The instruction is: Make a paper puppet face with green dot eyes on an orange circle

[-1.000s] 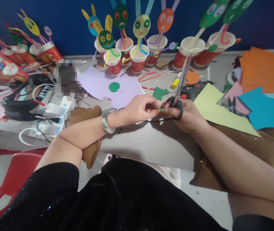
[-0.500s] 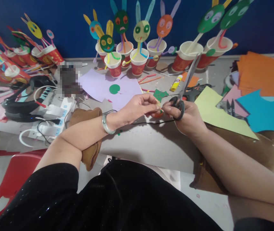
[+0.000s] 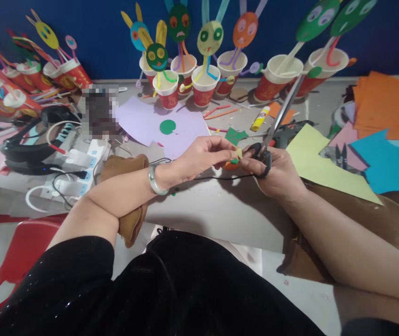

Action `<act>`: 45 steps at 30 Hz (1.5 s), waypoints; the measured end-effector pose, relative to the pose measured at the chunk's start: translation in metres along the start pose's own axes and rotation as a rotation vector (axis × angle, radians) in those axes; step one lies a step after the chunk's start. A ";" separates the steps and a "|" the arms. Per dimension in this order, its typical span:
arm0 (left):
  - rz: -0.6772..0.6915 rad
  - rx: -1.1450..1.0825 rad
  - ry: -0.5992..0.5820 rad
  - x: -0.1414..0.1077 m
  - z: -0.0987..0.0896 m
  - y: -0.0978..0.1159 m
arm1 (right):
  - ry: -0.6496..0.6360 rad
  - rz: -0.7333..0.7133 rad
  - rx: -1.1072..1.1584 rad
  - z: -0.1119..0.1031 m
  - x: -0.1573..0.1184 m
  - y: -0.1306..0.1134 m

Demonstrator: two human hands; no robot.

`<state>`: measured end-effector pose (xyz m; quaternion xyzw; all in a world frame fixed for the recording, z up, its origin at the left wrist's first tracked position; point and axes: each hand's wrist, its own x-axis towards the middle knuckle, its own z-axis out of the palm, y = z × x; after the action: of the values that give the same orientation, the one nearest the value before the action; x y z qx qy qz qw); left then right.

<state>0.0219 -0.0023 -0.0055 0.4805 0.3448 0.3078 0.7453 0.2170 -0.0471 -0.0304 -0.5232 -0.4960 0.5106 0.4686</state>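
Observation:
My left hand [image 3: 210, 156] pinches a small piece of yellow paper [image 3: 239, 153] between thumb and fingertips. Beside it my right hand [image 3: 274, 170] is closed around the black handles of a pair of scissors [image 3: 282, 114], whose blades point up and away from me. The right thumb and fingertips are close to the yellow piece; whether they touch it I cannot tell. Under the hands lie a small orange and green paper piece [image 3: 232, 165] and a black cable [image 3: 220, 178]. A green paper scrap [image 3: 236, 136] lies just beyond.
Red and white paper cups [image 3: 204, 88] with paper animal heads stand along the blue wall. Purple paper [image 3: 192, 122] with a green circle [image 3: 167, 127], a glue stick [image 3: 260, 119], yellow paper [image 3: 311, 149], blue paper [image 3: 391, 161] and orange paper [image 3: 391, 107] lie around. A power strip [image 3: 94, 163] sits left.
My left hand has shifted slightly right, and the yellow piece shows more clearly at its fingertips. The scissors stay in my right hand. The view has moved a little.

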 end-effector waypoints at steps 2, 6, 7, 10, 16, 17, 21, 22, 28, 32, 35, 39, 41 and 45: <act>0.007 0.026 0.002 0.001 -0.002 -0.001 | -0.004 0.000 0.000 0.000 0.000 0.000; 0.013 0.049 -0.015 0.001 -0.004 -0.002 | -0.019 0.013 0.012 -0.002 0.000 0.002; 0.012 0.051 -0.019 0.001 -0.004 -0.002 | -0.027 0.014 0.013 -0.002 0.000 0.003; -0.009 0.071 -0.022 0.000 -0.003 -0.002 | -0.043 0.004 -0.004 -0.002 0.000 0.004; 0.005 -0.052 0.034 -0.001 0.000 0.000 | -0.061 -0.056 -0.101 0.002 -0.005 -0.006; 0.010 -0.083 0.051 -0.002 0.000 0.001 | -0.070 -0.070 -0.123 0.003 -0.007 -0.008; 0.037 -0.176 0.109 -0.002 0.001 0.006 | -0.151 -0.082 -0.236 0.004 -0.010 -0.011; 0.045 -0.187 0.127 -0.002 0.001 0.007 | -0.173 -0.077 -0.260 0.004 -0.010 -0.011; 0.121 -0.236 0.188 -0.003 0.003 0.011 | -0.229 -0.023 -0.322 0.008 -0.012 -0.012; 0.156 -0.275 0.189 -0.004 0.004 0.011 | -0.241 -0.029 -0.339 0.009 -0.012 -0.011; 0.148 -0.297 0.173 -0.003 0.004 0.008 | -0.258 -0.041 -0.353 0.010 -0.012 -0.010; 0.123 -0.312 0.153 0.000 0.004 0.005 | -0.256 -0.041 -0.337 0.010 -0.013 -0.010; 0.107 -0.307 0.151 0.000 0.004 0.005 | -0.245 -0.051 -0.336 0.010 -0.013 -0.010; 0.068 -0.268 0.142 -0.001 0.006 0.005 | -0.250 -0.063 -0.335 0.009 -0.014 -0.010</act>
<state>0.0250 -0.0045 0.0008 0.3650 0.3359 0.4094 0.7657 0.2081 -0.0601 -0.0200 -0.5106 -0.6443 0.4672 0.3254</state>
